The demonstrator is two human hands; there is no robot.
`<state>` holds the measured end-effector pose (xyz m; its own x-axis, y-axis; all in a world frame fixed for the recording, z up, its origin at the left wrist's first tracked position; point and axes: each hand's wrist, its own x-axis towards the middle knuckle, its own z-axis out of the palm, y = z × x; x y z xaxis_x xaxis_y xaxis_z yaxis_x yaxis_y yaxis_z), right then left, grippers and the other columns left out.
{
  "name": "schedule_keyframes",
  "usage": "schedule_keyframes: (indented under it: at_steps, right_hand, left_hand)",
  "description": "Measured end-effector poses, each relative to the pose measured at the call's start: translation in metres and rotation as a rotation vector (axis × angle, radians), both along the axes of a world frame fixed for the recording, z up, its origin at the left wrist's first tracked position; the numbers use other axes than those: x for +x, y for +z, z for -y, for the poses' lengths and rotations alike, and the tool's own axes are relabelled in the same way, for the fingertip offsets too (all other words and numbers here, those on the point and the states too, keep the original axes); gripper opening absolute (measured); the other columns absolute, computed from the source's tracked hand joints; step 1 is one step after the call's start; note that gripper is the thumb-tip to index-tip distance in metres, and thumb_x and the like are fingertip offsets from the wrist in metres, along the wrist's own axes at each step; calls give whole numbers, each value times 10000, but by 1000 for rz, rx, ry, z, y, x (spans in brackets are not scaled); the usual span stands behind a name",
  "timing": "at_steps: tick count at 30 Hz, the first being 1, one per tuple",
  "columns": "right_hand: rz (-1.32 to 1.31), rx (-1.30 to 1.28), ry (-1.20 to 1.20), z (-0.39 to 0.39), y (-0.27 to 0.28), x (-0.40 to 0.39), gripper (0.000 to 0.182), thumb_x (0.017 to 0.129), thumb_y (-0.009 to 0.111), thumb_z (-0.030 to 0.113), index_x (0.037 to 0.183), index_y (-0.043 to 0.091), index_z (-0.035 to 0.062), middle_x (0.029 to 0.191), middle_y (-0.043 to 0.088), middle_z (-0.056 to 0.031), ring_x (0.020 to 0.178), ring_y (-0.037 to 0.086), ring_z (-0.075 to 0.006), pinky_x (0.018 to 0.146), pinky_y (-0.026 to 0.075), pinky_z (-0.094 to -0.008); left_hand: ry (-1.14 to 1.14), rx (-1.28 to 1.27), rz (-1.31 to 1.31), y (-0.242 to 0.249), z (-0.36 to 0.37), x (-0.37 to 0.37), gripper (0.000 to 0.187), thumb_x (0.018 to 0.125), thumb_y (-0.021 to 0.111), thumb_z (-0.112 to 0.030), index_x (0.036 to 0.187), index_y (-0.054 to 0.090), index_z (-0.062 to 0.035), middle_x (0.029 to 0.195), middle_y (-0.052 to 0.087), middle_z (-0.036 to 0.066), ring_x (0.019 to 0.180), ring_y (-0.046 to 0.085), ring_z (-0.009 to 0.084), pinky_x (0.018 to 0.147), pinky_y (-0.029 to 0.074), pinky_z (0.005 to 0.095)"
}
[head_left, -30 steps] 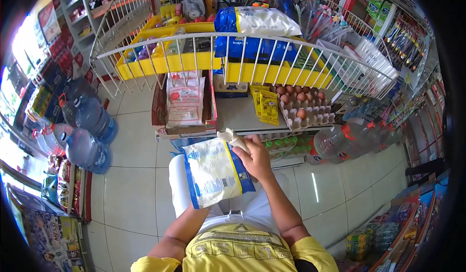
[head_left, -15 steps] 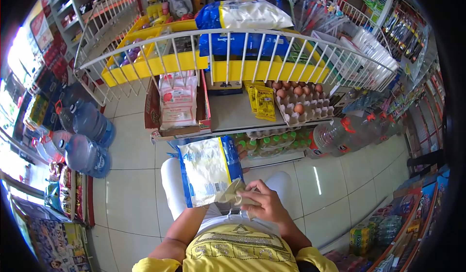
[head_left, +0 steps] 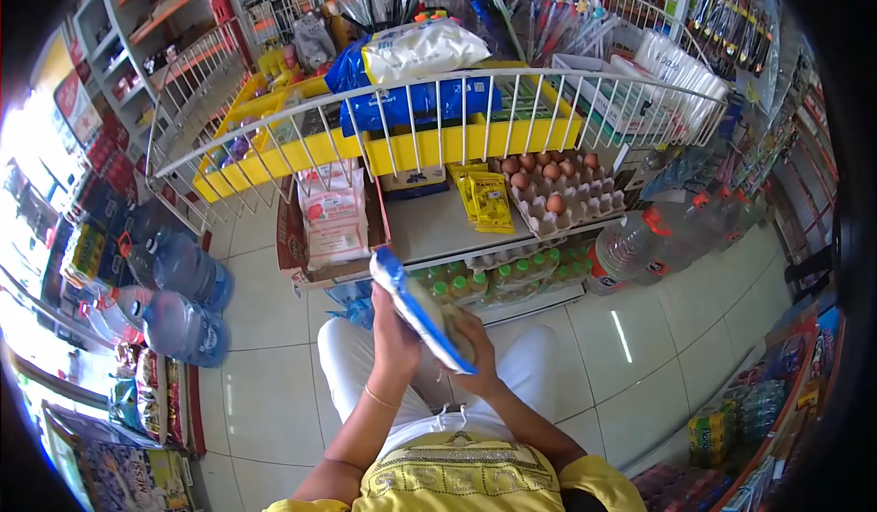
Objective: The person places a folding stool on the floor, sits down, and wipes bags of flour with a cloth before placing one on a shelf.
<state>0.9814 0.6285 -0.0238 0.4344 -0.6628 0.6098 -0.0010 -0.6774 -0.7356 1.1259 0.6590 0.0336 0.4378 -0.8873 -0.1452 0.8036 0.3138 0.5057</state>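
Observation:
A blue and white plastic packet [head_left: 413, 304] with printing is held above my lap, tilted nearly edge-on to me. My left hand [head_left: 395, 334] is closed round its left side. My right hand [head_left: 475, 346] presses against its right face with bent fingers; a dull beige patch beside these fingers looks like the cloth, mostly hidden. Beyond the packet, a red carton [head_left: 290, 229] holds white and red bags [head_left: 333, 224]. Yellow sachets [head_left: 490, 201] lie on the shelf, beside brown eggs in a grey egg tray [head_left: 575, 209].
A white wire rack [head_left: 438, 78] with yellow trays [head_left: 457, 145] stands ahead, with similar blue and white packets [head_left: 429, 51] on it. Green-capped bottles [head_left: 466, 285] fill the lower shelf. Large water bottles [head_left: 187, 325] stand on the left floor; big red-capped bottles [head_left: 630, 242] are at right.
The packet has turned from face-up to nearly edge-on. My left hand now shows on its near side. My right hand, with the beige cloth, has moved up against the packet's right face.

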Motion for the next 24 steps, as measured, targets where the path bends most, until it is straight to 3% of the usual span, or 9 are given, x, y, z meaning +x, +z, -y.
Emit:
schedule_keyframes:
  at_steps: [2,5,10,13,16,18,20,22,24]
  right_hand:
    - [295,264,217,2,-20,-6,759,634,803,140,1293,432,77,1269,466,-195,1147,491,-319,952,401,-397]
    - [483,989,412,1,-7,-41,774,701,792,238,1312,375,9,1244,506,-115,1134,494,-246,962,390,-361]
    - [641,1111,444,15,9,-61,769,746,740,345,1336,364,25,1231,524,-94,1112,521,-197,949,415,-333]
    - [455,1280,430,9,-10,-64,675,782,704,357,1290,425,10,1156,574,-93,1045,570,-193,911,447,-322]
    - [375,1553,459,24,-27,-61,590,799,680,411,1198,526,4,1002,639,-77,897,630,-172,800,505,-300]
    - [454,1529,444,24,-28,-58,561,817,662,402,1200,535,11,1005,641,-74,896,618,-154,803,490,-288]
    - [18,1167,89,34,-37,-59,515,819,674,338,1198,536,16,1005,642,-70,891,602,-139,790,474,-278]
    - [171,841,-76,38,-5,-58,617,802,680,373,1255,472,8,1110,598,-91,998,564,-169,860,439,-294]
    - [270,673,-265,57,10,-66,551,767,733,254,1212,500,26,1014,619,-55,895,584,-146,781,460,-262]
  left_hand:
    - [31,26,319,33,-13,-10,574,947,417,-441,1403,233,-145,1332,396,47,1188,431,215,996,345,388]
    - [-62,-126,311,47,-23,9,652,927,401,-514,1351,315,-26,1338,412,125,1266,381,250,1028,322,421]
    - [-509,-212,45,-14,-31,42,941,743,576,-655,1363,321,7,1358,422,168,1233,423,295,1038,332,426]
    - [-483,55,236,-75,-64,27,914,695,694,-559,1312,376,36,1249,527,174,1125,526,343,970,425,461]
    - [-508,133,-69,-77,-74,15,730,683,757,-177,1286,404,35,1193,562,163,1051,578,321,918,476,433]
    - [-485,130,-25,-58,-74,4,695,681,729,-74,1282,399,44,1189,559,177,1049,579,317,911,481,425]
    - [-456,134,22,-48,-76,3,696,678,719,-52,1283,393,53,1190,557,188,1049,577,331,925,472,439]
    - [-421,143,67,-41,-81,7,696,674,709,-30,1285,387,61,1191,554,200,1049,574,345,938,462,454]
    - [-383,156,87,-31,-83,12,613,673,686,58,1234,437,61,1134,586,190,997,605,299,877,506,392]
